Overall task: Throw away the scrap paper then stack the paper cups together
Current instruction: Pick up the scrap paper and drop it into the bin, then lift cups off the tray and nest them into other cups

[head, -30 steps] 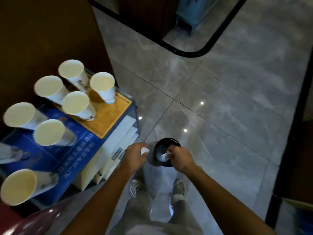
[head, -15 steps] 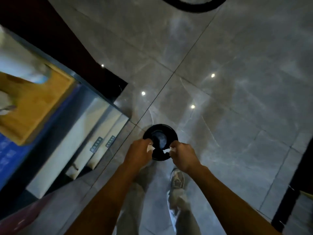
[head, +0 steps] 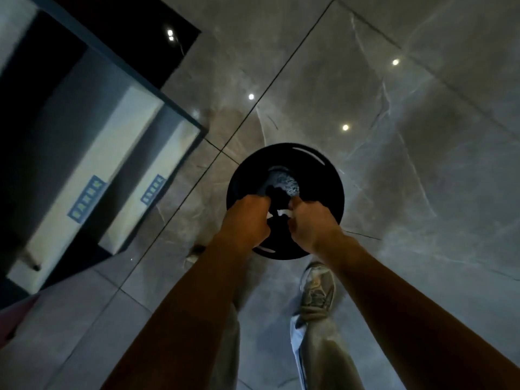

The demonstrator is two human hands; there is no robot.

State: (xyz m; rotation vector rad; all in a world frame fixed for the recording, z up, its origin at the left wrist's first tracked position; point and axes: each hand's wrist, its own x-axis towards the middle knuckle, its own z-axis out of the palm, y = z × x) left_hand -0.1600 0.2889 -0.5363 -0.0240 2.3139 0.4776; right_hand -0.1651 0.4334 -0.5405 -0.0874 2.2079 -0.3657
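Hands over the black bin (head: 323,170): our right hand (head: 312,223) pinches 1 white paper scrap (head: 282,220); our left hand (head: 247,220) looks clenched, contents hidden.

Indoor lobby/office, polished marble floor (head: 394,192), bin (head: 323,198)

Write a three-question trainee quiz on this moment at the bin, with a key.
1. True or false: both hands are over the black bin.
2. Which hand shows a white scrap of paper at its fingertips? A) left hand B) right hand C) neither
3. Fill in: the bin stands on the grey ______ floor.

Key:
1. True. Both fists hang above its opening.
2. B. The scrap pokes out at the right hand's grip; whether the left hand's closed grip holds any cannot be seen.
3. Tiled.
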